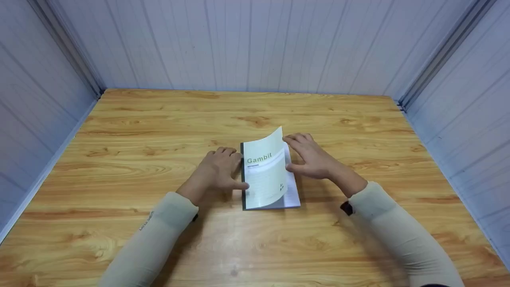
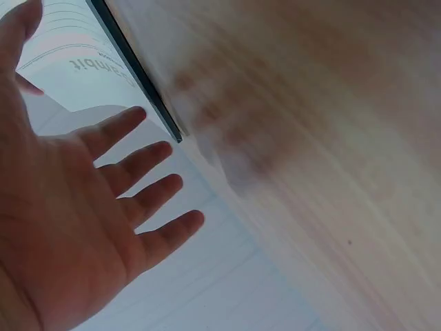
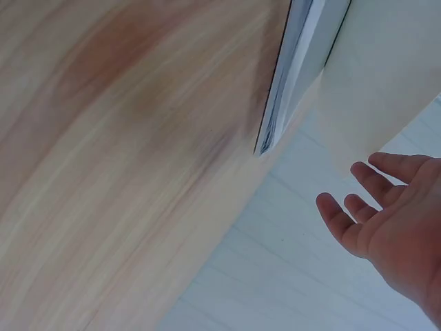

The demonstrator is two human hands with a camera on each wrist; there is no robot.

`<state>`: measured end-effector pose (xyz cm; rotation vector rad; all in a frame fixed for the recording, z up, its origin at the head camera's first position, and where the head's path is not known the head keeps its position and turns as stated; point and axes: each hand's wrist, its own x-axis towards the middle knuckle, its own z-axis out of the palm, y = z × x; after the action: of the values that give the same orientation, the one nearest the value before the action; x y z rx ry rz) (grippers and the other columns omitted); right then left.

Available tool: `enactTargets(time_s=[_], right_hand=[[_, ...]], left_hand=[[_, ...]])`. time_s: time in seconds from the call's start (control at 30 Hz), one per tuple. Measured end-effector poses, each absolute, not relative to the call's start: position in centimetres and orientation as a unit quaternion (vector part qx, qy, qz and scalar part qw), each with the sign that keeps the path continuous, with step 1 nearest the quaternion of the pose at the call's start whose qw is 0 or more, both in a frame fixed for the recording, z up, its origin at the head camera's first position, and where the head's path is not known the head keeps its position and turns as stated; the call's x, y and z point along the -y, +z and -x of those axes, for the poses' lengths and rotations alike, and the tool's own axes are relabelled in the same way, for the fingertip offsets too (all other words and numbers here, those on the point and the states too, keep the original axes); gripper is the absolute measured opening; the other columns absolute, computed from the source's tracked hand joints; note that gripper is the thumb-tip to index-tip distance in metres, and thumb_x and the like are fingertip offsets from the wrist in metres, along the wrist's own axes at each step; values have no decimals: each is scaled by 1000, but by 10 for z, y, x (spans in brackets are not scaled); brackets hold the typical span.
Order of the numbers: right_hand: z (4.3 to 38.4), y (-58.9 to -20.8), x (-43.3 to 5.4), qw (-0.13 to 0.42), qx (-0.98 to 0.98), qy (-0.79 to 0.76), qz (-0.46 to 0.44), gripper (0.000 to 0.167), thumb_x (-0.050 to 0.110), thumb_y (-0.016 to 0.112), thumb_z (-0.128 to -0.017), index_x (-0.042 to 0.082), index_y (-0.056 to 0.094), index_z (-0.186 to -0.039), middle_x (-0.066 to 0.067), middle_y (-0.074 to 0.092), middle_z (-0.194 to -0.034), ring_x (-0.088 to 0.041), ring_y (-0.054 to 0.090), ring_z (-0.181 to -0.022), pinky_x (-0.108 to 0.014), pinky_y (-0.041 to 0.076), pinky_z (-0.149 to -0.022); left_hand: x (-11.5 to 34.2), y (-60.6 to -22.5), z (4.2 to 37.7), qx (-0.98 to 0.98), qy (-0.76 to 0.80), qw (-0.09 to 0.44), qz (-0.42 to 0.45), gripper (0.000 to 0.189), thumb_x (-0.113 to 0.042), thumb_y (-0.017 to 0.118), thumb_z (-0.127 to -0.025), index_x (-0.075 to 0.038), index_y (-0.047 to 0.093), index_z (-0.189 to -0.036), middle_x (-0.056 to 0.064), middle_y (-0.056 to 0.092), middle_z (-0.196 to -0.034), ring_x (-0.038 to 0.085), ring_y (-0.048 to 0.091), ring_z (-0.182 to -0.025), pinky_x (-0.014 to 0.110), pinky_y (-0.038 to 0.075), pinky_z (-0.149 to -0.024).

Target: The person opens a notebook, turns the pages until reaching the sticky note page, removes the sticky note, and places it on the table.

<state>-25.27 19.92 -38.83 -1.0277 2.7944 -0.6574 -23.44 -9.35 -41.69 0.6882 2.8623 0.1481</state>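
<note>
My left hand [image 1: 221, 169] is spread wide, thumb over the dark spine [image 1: 243, 173] of a white paper "Gambit" notebook [image 1: 265, 175] lying on the yellow-brown wood-grain table [image 1: 159, 119]; my right hand [image 1: 312, 159], fingers loosely parted, meets its lifted cover's free edge.

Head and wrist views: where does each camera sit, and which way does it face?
Head: on the head, facing forward and down at the notebook; left hand, right hand and both sleeves show.
Left wrist: on that wrist, facing the dark binding; left hand shows.
Right wrist: on that wrist, facing the lifted cover; right hand shows.
The wrist views share notebook and table.
</note>
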Motion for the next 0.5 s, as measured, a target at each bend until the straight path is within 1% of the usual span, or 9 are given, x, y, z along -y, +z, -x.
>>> enactTargets(time_s=[0.1, 0.2, 0.27, 0.37, 0.5], right_hand=[[252, -385, -194, 51, -917, -212, 333, 79, 41, 59, -86, 6, 29, -150, -13, 34, -151, -34, 22, -140, -59, 25, -109], [251, -382, -189, 55, -919, -209, 329, 80, 40, 59, -85, 6, 29, -151, -14, 33, -151, -34, 21, -141, -60, 24, -110], [251, -380, -185, 55, -920, -207, 328, 80, 40, 60, -85, 6, 29, -151, -14, 33, -151, -34, 21, -141, -60, 25, -109], [250, -379, -179, 55, -921, -203, 328, 80, 40, 60, -85, 6, 29, -151, -14, 33, -150, -34, 21, -140, -60, 26, -108], [248, -377, -170, 63, -922, -203, 324, 80, 39, 60, -85, 6, 28, -151, -14, 32, -151, -35, 20, -141, -61, 26, -108]], left_hand=[[88, -414, 233, -968, 84, 77, -223, 97, -78, 54, -72, -18, 38, -147, 8, 42, -148, 30, 37, -136, 53, 33, -107], [81, -411, 230, -963, 126, 38, -237, 90, -75, 55, -75, -22, 39, -146, 7, 46, -144, 29, 44, -130, 52, 36, -104], [75, -409, 227, -957, 144, 9, -253, 88, -73, 55, -77, -23, 37, -147, 7, 47, -142, 29, 47, -126, 52, 38, -102], [67, -405, 222, -946, 166, -29, -275, 89, -72, 56, -78, -25, 33, -149, 5, 49, -139, 29, 51, -123, 52, 40, -100], [57, -398, 216, -937, 183, -52, -293, 92, -75, 52, -77, -27, 28, -151, 4, 49, -138, 27, 52, -119, 51, 43, -95]])
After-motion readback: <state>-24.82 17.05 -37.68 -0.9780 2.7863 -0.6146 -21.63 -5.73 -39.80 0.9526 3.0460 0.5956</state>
